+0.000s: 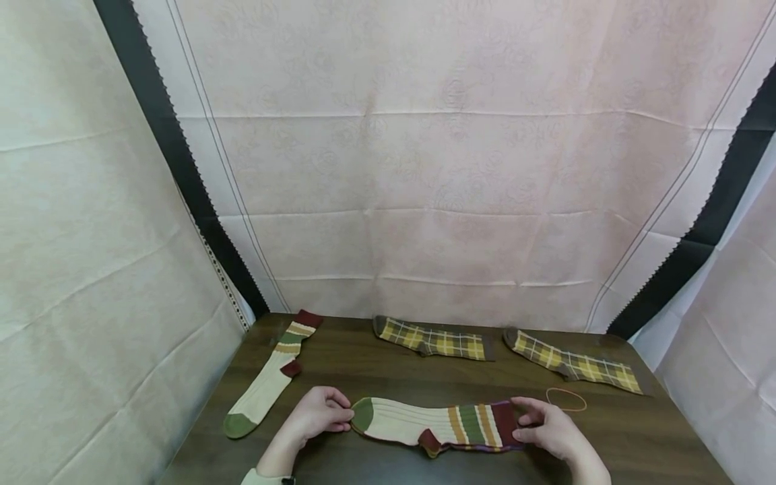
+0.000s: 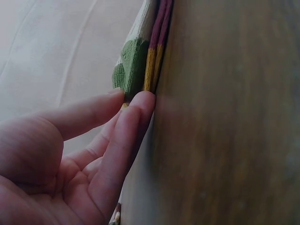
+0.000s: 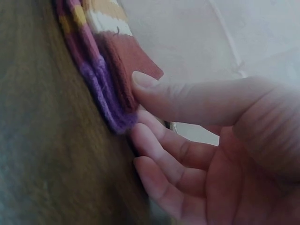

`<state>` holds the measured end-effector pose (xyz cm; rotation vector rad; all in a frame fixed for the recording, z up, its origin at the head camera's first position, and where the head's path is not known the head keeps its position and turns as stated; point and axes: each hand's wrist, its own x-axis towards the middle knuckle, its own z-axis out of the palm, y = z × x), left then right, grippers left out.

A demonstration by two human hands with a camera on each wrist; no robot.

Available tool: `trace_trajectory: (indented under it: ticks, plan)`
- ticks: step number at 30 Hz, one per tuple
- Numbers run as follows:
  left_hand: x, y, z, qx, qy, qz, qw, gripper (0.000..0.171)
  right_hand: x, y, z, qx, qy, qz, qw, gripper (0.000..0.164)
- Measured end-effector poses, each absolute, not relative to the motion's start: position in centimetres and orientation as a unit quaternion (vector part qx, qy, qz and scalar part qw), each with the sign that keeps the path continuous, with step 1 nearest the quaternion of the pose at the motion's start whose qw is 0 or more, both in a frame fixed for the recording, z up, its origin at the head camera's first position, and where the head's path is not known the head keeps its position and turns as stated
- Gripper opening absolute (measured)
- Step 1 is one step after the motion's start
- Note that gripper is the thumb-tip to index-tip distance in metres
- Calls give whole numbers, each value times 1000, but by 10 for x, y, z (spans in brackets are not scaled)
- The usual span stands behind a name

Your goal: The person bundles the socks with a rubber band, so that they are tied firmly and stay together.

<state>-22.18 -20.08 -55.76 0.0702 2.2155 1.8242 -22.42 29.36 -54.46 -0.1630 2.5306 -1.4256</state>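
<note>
Sock lying crosswise at the front of the table, both ends in my fingers. The cream sock has its green toe to the left, its burgundy heel toward me and its burgundy cuff to the right, with mustard and green bands beside the cuff. It lies upon a purple-edged knit, whose layers show along the near side; I cannot tell whether these belong to one sock or two. My left grip is narrow, pinching the toe end, thumb on the green and fingertips against the mustard edge below. My right grip is likewise narrow, holding the cuff end, thumb on the burgundy and fingers at the purple border. Beyond the right grip lies a thin band forming a loop. A second cream sock slants at the left, toe nearest me. Along the back lie two yellow plaid socks, a left one and a right one, well apart. Pale cloth hangs behind.
</note>
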Motion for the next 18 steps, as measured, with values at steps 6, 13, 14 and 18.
trace_trajectory:
  ticks: [6, 13, 14, 18]
  plan:
    - [-222, -203, -553, 36, 765, 628, 142, 21, -221, 303, -546, -77, 843, -514, 139, 69]
    - [-222, -203, -547, 39, 783, 606, 131, 25, -222, 301, -536, -76, 834, -528, 142, 72]
    - [-222, -204, -546, 41, 788, 602, 126, 25, -222, 299, -534, -78, 835, -526, 139, 72]
    - [-225, -209, -542, 44, 803, 587, 95, 27, -225, 288, -528, -61, 856, -503, 101, 69]
